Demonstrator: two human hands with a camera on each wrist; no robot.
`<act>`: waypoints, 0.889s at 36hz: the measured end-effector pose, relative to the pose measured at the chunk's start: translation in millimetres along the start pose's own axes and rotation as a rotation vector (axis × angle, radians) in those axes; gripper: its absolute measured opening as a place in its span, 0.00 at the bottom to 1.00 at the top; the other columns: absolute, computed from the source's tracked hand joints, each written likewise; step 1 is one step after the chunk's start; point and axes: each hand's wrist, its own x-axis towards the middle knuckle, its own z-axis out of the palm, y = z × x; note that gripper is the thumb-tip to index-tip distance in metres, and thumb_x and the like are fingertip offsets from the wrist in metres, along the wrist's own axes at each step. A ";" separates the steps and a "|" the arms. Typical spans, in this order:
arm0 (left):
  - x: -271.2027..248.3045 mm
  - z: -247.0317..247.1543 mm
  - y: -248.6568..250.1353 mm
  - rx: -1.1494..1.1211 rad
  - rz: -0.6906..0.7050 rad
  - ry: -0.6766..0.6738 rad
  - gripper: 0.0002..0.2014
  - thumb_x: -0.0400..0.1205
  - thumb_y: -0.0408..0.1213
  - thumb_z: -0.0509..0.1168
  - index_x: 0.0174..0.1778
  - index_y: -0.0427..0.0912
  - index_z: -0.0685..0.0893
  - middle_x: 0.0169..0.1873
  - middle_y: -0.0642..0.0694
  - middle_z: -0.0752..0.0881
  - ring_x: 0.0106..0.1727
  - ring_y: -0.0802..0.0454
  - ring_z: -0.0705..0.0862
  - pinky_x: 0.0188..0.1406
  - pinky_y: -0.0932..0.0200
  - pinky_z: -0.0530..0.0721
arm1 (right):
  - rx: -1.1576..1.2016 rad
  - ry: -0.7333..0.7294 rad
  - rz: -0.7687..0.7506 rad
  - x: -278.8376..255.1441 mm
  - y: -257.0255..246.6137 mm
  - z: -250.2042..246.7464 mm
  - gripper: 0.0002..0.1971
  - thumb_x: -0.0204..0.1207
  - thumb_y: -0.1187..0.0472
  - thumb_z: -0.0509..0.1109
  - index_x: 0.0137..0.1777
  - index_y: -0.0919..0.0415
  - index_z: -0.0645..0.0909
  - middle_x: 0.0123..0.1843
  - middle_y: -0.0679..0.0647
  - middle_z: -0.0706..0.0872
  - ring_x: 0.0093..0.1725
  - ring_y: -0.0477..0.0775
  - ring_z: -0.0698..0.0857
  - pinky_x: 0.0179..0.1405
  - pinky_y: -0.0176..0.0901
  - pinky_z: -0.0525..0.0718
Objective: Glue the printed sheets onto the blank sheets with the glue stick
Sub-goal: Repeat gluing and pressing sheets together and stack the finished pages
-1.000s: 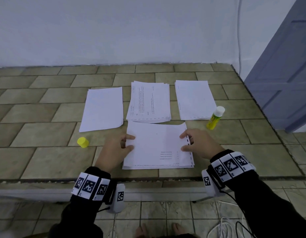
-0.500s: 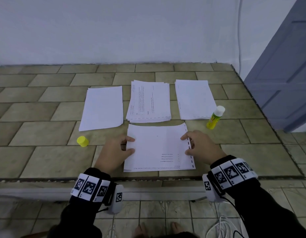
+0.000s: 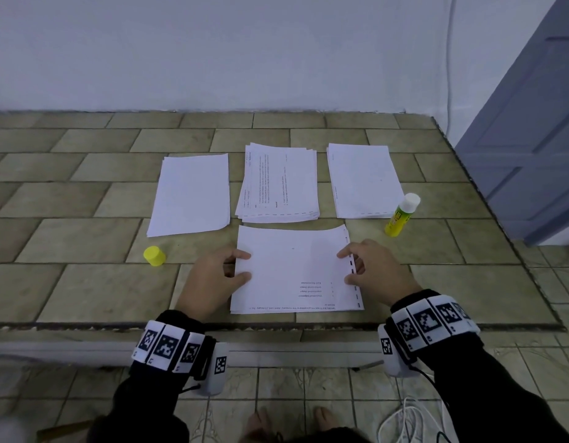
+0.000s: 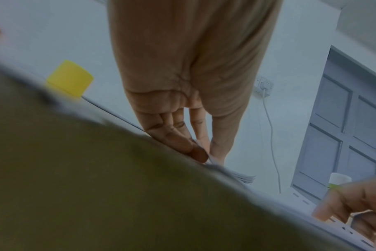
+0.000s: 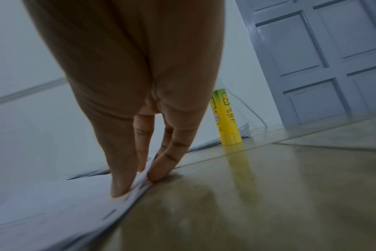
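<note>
Both hands on the near sheet pair (image 3: pixel 292 270), lying flat on the tiled desk (image 3: pixel 84 282) at its near edge, printed side up, text upside down. Left hand (image 3: pixel 212 279) pinches the left edge, thumb on top, fingers (image 4: pixel 195 152) curled at the edge. Right hand (image 3: pixel 379 273) pinches the right, punched edge between thumb and fingers (image 5: pixel 159 171). Far row: blank stack (image 3: pixel 190 193) left, printed stack (image 3: pixel 280 183) middle, third stack (image 3: pixel 363 180) right. Glue stick (image 3: pixel 401 219) stands uncapped just right of that; yellow cap (image 3: pixel 154 256) left of the left hand.

Looks to me like home interior: tiled ledge (image 3: pixel 84 276), tiled floor (image 3: pixel 276 388), plain white wall (image 3: pixel 212 49), grey panelled door (image 3: pixel 532 139), wall socket (image 4: pixel 263 86).
</note>
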 end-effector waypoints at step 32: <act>-2.1 3.3 -6.6 0.035 -0.024 0.025 0.15 0.76 0.37 0.77 0.57 0.55 0.86 0.52 0.57 0.88 0.49 0.63 0.87 0.50 0.65 0.84 | 0.086 0.009 -0.048 -1.0 20.1 8.6 0.27 0.73 0.67 0.76 0.72 0.54 0.78 0.58 0.49 0.74 0.49 0.47 0.81 0.54 0.35 0.81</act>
